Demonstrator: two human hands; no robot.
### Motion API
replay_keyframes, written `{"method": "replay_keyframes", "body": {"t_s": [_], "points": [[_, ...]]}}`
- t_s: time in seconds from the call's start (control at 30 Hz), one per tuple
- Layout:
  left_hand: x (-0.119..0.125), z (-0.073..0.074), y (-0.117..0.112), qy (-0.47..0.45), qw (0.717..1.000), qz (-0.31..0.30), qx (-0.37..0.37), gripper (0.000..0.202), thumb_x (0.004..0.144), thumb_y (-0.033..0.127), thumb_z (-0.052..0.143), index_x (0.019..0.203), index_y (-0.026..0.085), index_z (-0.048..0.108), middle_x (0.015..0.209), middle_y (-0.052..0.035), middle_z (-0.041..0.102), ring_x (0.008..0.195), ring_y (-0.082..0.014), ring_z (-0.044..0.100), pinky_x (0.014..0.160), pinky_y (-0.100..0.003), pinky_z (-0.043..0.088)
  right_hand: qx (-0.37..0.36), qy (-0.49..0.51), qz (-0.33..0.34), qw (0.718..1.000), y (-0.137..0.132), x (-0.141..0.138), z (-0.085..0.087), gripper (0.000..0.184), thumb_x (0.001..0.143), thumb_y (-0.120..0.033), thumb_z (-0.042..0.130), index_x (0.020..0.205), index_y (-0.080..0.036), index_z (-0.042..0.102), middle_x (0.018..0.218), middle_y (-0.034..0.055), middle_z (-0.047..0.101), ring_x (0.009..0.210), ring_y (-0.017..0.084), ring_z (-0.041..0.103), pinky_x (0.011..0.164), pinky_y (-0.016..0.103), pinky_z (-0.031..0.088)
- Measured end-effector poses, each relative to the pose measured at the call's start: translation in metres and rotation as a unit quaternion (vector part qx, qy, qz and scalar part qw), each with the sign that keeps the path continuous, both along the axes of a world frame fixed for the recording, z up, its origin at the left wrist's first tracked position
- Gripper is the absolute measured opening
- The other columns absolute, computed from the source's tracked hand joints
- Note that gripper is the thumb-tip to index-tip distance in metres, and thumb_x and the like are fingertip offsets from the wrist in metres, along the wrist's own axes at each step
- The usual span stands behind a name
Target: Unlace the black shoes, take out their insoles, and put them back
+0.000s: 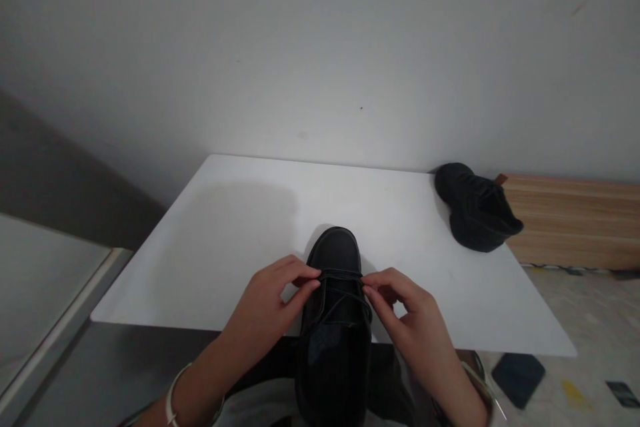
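A black lace-up shoe (336, 247) lies in front of me, its toe on the white table and its heel end reaching past the near edge toward my body. Dark shoelaces (343, 275) cross over its front. My left hand (275, 293) pinches at the lace on the left side of the shoe, thumb and forefinger together. On the opposite side, my right hand (407, 310) pinches the lace with thumb and forefinger. The lace runs across the shoe between both pinches. Its ends are too dark to make out.
Another black shoe (475, 210) rests on its side or tilted at the right edge of the white table (240, 213). A pale wall (320, 80) rises behind the table. A wood-grain board (575, 220) is at the right, above a patterned floor (590, 320).
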State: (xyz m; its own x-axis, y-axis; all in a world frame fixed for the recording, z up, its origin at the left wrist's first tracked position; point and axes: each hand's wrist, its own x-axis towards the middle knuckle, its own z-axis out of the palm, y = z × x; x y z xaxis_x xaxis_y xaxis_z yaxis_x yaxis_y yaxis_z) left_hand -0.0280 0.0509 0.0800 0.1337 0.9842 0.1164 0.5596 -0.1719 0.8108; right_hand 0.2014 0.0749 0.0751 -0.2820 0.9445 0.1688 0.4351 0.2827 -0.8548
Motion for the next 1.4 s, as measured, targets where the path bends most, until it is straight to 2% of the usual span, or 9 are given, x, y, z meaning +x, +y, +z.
{"method": "replay_keyframes", "body": {"t_s": [0.13,0.33,0.6,0.73,0.83,0.97,1.2,1.3,1.4], "points": [[0.004,0.002,0.001,0.027,0.999,-0.003,0.021,0.016,0.094,0.019,0.055,0.086,0.020,0.068,0.084,-0.0027,0.068,0.080,-0.0166,0.064,0.074,-0.027,0.050,0.015,-0.001,0.003,1.000,0.001,-0.003,0.002,0.014,0.095,-0.026,0.059,0.086,-0.021,0.068,0.075,0.0024,0.065,0.065,0.015,0.058,0.058,0.024,0.048],[0.008,-0.002,0.002,0.044,0.998,0.013,0.038,0.010,0.090,0.017,0.048,0.086,0.020,0.057,0.086,-0.0023,0.064,0.081,-0.0175,0.061,0.076,-0.029,0.048,-0.006,0.009,0.002,1.000,0.002,-0.007,0.000,0.007,0.092,-0.020,0.053,0.090,-0.021,0.060,0.081,0.0020,0.065,0.071,0.015,0.060,0.063,0.024,0.049],[0.009,0.008,0.005,-0.018,0.999,0.016,-0.029,0.009,0.090,0.019,0.048,0.084,0.020,0.055,0.078,0.0006,0.057,0.073,-0.0150,0.055,0.068,-0.026,0.044,-0.028,0.072,-0.017,0.997,0.006,-0.010,0.002,0.011,0.094,-0.029,0.056,0.088,-0.020,0.060,0.072,-0.0010,0.057,0.063,0.013,0.055,0.056,0.022,0.046],[0.002,0.012,0.006,-0.041,0.997,-0.014,-0.068,0.009,0.090,0.025,0.055,0.096,0.021,0.059,0.076,0.0026,0.055,0.069,-0.0141,0.053,0.063,-0.024,0.042,-0.014,0.068,-0.023,0.997,0.009,-0.002,0.001,0.009,0.092,-0.029,0.064,0.094,-0.020,0.064,0.071,-0.0025,0.054,0.063,0.013,0.054,0.057,0.022,0.046],[-0.004,0.010,0.006,-0.008,0.999,-0.001,-0.040,0.013,0.087,0.020,0.055,0.098,0.021,0.061,0.080,0.0014,0.059,0.074,-0.0152,0.057,0.069,-0.026,0.045,0.015,0.034,0.001,0.999,0.011,0.007,0.000,0.011,0.092,-0.024,0.062,0.101,-0.022,0.068,0.071,-0.0029,0.051,0.064,0.013,0.053,0.060,0.024,0.047],[-0.009,0.004,0.005,0.066,0.996,0.043,0.030,0.018,0.080,0.015,0.052,0.094,0.021,0.062,0.080,0.0001,0.060,0.077,-0.0181,0.059,0.074,-0.031,0.046,0.088,-0.024,0.016,0.996,0.012,0.016,-0.003,0.026,0.089,-0.011,0.053,0.105,-0.023,0.070,0.078,-0.0001,0.056,0.066,0.014,0.055,0.060,0.026,0.046],[-0.018,-0.001,0.005,0.153,0.979,0.111,0.079,0.018,0.079,0.016,0.050,0.089,0.020,0.064,0.076,-0.0016,0.060,0.076,-0.0220,0.060,0.075,-0.036,0.048,0.148,-0.057,-0.061,0.985,0.013,0.021,-0.009,0.022,0.087,-0.010,0.054,0.099,-0.021,0.068,0.081,-0.0003,0.056,0.064,0.013,0.053,0.062,0.028,0.044],[-0.023,-0.001,0.004,0.161,0.975,0.126,0.081,0.017,0.079,0.017,0.050,0.088,0.021,0.064,0.076,-0.0017,0.061,0.075,-0.0212,0.061,0.073,-0.034,0.049,0.136,-0.035,-0.100,0.985,0.013,0.022,-0.011,0.018,0.087,-0.014,0.057,0.099,-0.021,0.068,0.085,0.0016,0.060,0.072,0.016,0.057,0.067,0.029,0.047],[-0.027,0.000,0.002,0.139,0.976,0.151,0.068,0.016,0.080,0.020,0.051,0.091,0.021,0.063,0.077,-0.0014,0.063,0.074,-0.0200,0.063,0.067,-0.031,0.051,0.089,0.026,-0.147,0.985,0.012,0.025,-0.013,0.015,0.090,-0.023,0.060,0.102,-0.021,0.068,0.093,0.0044,0.066,0.083,0.019,0.064,0.072,0.032,0.051]]}}
